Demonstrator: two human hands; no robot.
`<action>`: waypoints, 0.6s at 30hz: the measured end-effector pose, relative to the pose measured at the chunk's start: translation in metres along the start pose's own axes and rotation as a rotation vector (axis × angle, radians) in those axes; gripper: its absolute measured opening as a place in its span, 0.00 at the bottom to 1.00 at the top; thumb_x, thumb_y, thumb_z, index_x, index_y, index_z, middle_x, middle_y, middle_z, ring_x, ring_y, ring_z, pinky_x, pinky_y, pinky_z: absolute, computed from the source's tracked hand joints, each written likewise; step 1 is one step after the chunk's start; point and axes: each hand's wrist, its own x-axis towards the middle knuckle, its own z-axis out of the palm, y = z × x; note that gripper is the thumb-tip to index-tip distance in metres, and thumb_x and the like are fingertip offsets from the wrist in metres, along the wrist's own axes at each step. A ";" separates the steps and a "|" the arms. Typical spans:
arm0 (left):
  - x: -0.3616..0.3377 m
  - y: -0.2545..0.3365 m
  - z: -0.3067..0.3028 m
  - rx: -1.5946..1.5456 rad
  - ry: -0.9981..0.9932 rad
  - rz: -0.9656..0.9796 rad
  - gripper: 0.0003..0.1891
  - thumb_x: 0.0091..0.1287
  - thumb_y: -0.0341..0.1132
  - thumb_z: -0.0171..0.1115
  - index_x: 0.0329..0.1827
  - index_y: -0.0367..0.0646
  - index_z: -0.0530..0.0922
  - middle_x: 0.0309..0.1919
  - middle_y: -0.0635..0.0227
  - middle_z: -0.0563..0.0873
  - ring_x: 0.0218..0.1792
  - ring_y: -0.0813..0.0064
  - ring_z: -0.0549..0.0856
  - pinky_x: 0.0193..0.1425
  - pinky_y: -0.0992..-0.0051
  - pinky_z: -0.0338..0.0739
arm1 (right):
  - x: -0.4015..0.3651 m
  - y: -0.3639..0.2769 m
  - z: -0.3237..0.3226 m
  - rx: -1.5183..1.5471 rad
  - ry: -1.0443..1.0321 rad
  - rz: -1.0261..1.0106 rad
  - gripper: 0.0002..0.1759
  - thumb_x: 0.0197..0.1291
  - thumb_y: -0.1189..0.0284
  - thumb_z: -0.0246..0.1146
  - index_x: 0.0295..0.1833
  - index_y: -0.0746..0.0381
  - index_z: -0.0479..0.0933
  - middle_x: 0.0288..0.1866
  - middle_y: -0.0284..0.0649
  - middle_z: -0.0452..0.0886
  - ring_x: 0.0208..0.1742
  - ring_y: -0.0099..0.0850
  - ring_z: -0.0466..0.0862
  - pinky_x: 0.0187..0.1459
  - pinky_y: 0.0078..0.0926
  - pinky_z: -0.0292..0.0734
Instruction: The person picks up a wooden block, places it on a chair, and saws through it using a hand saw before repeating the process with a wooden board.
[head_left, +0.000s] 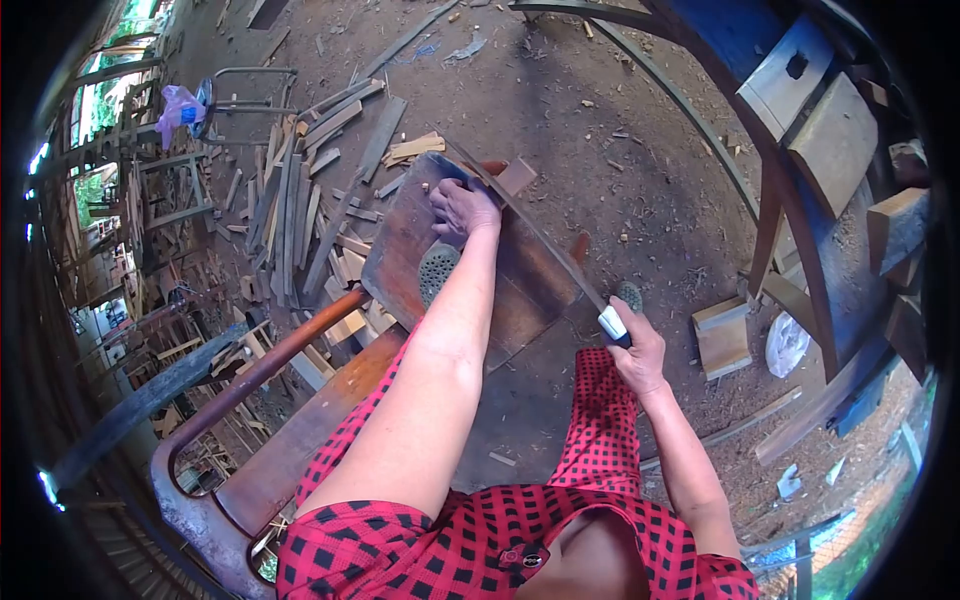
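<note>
In the head view my right hand [640, 350] grips the pale and dark handle of a handsaw [545, 245]. Its long thin blade slants up and left, past my left hand. My left hand [465, 210], fingers bent, presses down near the far edge of a worn wooden seat [530, 290]. It appears to hold a piece of wood [516, 178], whose squared end sticks out beyond the blade. The part beneath my palm is hidden. A perforated green clog [437, 272] rests on the seat beside my left forearm.
Loose wood strips [290, 210] lie heaped on the left. A bench with a metal armrest [300, 335] stands at lower left. Another clog [628, 295] is on the dirt floor. Right, a wood block [722, 338] lies near a clear plastic bag [787, 345]; boards [835, 145] lean above.
</note>
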 end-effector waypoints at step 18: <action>0.005 0.008 -0.006 -0.095 -0.093 -0.049 0.07 0.66 0.45 0.53 0.41 0.59 0.78 0.53 0.74 0.71 0.62 0.68 0.68 0.66 0.48 0.53 | -0.001 0.007 -0.003 -0.125 0.067 -0.115 0.34 0.40 0.78 0.68 0.60 0.52 0.77 0.28 0.41 0.74 0.30 0.41 0.80 0.35 0.36 0.76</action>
